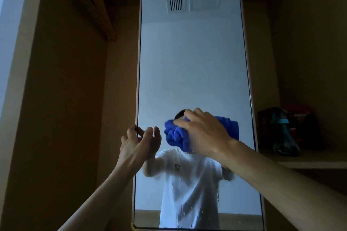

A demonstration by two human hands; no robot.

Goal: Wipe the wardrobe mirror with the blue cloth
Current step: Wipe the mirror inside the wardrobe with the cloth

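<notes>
Head: right hand point(204, 133) grips blue cloth point(176, 137) on mirror point(193, 62); left hand point(139, 142) grips edge

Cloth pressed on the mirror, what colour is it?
The cloth is solid bright blue, bunched under the right hand; the head view shows it best.

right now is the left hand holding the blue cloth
No, the blue cloth is bunched under the right hand against the mirror, while the left hand holds the mirror's left edge.
</notes>
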